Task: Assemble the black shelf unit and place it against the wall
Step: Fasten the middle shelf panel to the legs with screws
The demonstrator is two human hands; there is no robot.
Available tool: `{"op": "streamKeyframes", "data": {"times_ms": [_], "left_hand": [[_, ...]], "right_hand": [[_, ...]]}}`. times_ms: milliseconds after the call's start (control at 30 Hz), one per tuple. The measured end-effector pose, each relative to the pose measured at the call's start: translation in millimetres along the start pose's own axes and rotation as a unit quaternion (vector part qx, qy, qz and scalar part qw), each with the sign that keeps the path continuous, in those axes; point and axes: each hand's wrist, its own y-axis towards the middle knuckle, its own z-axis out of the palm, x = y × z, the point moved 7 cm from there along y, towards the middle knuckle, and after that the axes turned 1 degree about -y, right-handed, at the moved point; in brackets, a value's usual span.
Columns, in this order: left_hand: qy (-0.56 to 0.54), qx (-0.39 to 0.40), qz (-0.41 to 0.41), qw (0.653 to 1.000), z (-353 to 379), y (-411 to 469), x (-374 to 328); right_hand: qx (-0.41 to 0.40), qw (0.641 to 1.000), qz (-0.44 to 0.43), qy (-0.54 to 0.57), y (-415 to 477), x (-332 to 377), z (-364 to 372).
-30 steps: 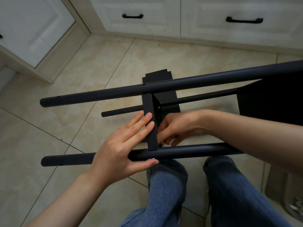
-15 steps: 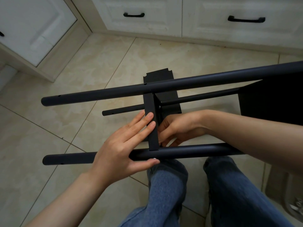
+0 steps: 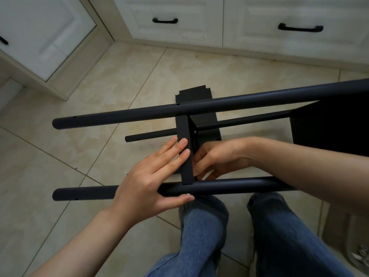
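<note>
The black shelf unit lies on its side over my knees. Its near pole (image 3: 229, 185) and far pole (image 3: 199, 108) run left to right, and a thinner lower pole (image 3: 151, 135) shows beneath. A black shelf panel (image 3: 186, 156) stands edge-on between the poles. My left hand (image 3: 151, 176) presses straight fingers against the panel's left face, with the thumb under the near pole. My right hand (image 3: 215, 158) has its fingers curled behind the panel near the pole joint; what they hold is hidden. Another shelf (image 3: 329, 124) fills the right.
White cabinets with black handles (image 3: 300, 28) line the far side, and another cabinet (image 3: 40, 37) angles in at the left. The floor is beige tile (image 3: 60, 166). A bag of small hardware (image 3: 361, 254) lies at the lower right. My legs in blue jeans (image 3: 203, 226) are below the frame.
Both hands keep their places on the panel and near pole. The frames show only a slight shift of view, with no visible motion of the shelf parts.
</note>
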Motion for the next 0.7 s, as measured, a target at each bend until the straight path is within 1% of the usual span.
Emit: {"op": "streamKeyframes", "data": {"times_ms": [333, 500, 700], "left_hand": [[0.008, -0.001, 0.002, 1.000, -3, 8, 6], [0.014, -0.004, 0.002, 1.000, -5, 11, 6], [0.017, -0.001, 0.002, 1.000, -5, 10, 6]], "right_hand": [[-0.068, 0.995, -0.003, -0.077, -1, 9, -5], [-0.050, 0.998, -0.007, -0.034, -6, 9, -9], [-0.072, 0.994, 0.016, -0.080, -2, 9, -12]]}}
